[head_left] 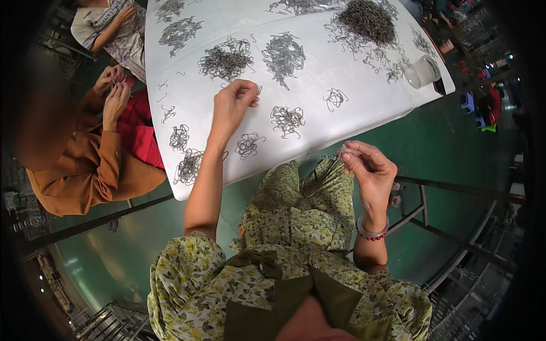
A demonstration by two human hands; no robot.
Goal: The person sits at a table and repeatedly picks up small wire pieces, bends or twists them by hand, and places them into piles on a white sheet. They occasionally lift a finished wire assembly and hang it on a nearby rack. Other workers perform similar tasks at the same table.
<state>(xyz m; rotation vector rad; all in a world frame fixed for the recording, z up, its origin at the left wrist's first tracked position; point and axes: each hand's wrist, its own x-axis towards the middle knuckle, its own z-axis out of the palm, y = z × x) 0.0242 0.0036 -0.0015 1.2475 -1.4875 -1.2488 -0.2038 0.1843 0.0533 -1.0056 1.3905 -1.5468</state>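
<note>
My left hand (233,105) reaches out over the white table (352,122), fingertips pinched on a small metal wire hook just below a dark heap of wire hooks (226,60). My right hand (367,165) is raised over my lap near the table's front edge, thumb and fingers pinched on a thin wire piece. Small bundles of hooks (287,120) lie on the table between the two hands, another bundle (249,145) nearer the edge.
Several more heaps of wire hooks cover the table, the largest (368,21) at the far right. A clear plastic cup (424,71) lies near the right corner. A person in an orange top (85,165) sits at my left, another (111,28) farther back. A metal frame (449,207) stands right.
</note>
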